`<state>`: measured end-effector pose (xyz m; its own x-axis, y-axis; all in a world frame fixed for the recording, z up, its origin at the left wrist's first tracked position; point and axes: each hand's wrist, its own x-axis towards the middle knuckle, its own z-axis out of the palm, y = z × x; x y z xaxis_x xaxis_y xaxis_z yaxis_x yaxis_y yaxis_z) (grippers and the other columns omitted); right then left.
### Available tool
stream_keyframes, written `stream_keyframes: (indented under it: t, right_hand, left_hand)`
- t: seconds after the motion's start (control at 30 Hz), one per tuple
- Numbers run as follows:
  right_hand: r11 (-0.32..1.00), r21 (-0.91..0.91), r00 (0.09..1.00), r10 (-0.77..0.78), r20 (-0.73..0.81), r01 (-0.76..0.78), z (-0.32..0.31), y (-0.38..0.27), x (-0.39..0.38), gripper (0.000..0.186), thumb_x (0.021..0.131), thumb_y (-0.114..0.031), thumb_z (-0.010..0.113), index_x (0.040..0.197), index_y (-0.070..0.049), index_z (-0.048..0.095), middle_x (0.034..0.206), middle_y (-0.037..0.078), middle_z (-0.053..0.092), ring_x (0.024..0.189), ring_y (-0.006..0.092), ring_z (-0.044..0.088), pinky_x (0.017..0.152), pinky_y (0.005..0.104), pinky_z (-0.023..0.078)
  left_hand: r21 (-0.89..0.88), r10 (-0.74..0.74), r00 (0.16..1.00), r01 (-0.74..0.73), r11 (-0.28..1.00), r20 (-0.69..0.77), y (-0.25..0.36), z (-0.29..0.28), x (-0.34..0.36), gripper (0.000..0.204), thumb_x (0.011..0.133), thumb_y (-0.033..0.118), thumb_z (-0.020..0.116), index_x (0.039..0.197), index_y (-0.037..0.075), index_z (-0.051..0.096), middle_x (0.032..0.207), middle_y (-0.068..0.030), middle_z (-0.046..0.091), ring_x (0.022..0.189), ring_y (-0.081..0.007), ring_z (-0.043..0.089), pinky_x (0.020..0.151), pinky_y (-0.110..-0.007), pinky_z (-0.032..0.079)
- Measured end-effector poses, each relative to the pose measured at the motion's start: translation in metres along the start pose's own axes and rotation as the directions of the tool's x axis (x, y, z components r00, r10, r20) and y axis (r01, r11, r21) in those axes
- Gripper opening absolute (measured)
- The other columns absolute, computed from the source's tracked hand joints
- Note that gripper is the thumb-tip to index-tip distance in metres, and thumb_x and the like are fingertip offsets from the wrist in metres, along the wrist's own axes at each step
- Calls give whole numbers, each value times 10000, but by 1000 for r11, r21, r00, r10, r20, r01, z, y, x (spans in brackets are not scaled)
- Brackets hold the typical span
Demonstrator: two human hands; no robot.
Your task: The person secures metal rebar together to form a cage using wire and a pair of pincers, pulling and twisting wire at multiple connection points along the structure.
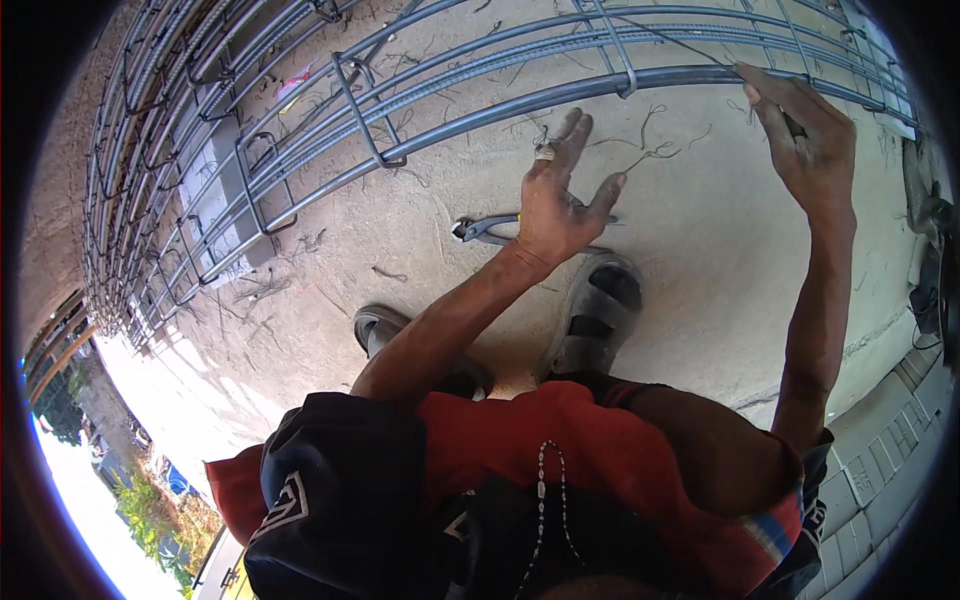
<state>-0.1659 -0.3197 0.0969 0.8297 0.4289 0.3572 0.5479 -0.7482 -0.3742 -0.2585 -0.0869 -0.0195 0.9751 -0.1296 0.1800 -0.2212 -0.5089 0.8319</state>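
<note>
My right hand (812,138) is at the near bar of a long rebar cage (540,103), its thumb and index finger pinched together. A thin dark tie wire (680,42) slants across the cage to those fingertips. Over the floor, short of the cage, my left hand (562,195) is open, with its thumb spread from the fingers. One of its fingers has a pale band around it. Beneath that hand a pair of pincers (487,230) lies on the concrete, partly hidden by the hand and wrist.
More rebar cages (150,110) are stacked at the left. A pale block (213,190) sits under the cage. Scraps of wire (655,150) litter the concrete floor (700,270). My sandalled feet (597,305) stand close to the pincers. Grey blocks (885,465) line the lower right.
</note>
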Motion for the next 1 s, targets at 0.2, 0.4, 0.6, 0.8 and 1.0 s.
stream_keyframes:
  t: [0.2,0.4,0.6,0.8,1.0]
  right_hand:
    - [781,-289,810,-426,403,554,10,-22,111,168,821,-127,582,966,-58,629,783,110,620,594,195,558,563,303,458]
    - [926,-286,484,138,864,246,-14,-62,154,151,684,-128,552,715,8,608,685,164,589,603,301,539,580,424,422]
    - [952,-182,335,92,938,247,4,-32,168,210,663,-158,581,726,33,640,696,175,603,621,287,540,583,444,413]
    - [962,-218,398,137,907,167,-6,-57,164,379,762,-183,625,1052,61,620,1147,234,569,1087,353,521,850,462,420]
    - [972,-103,843,-129,522,212,-2,-22,111,261,808,-113,593,1039,3,621,986,177,621,878,262,591,726,363,478]
  left_hand:
    - [-566,-423,863,209,797,-277,-5,2,11,582,845,181,650,1273,-108,382,1200,-308,485,870,-239,628,659,-285,536]
    - [-273,-384,863,303,913,-327,20,32,31,445,832,182,667,1166,-77,528,979,-225,627,678,-138,615,517,-239,478]
    - [57,-185,899,226,972,-397,6,5,31,300,784,163,710,988,-52,660,884,-215,646,693,-169,589,481,-234,417]
    - [301,125,883,20,953,-453,13,22,43,323,801,177,693,1027,-49,643,819,-153,613,638,-171,532,481,-234,394]
    - [-343,-389,899,307,888,-200,27,23,50,212,893,102,548,1013,-44,645,639,-22,517,527,-61,406,462,-229,324]
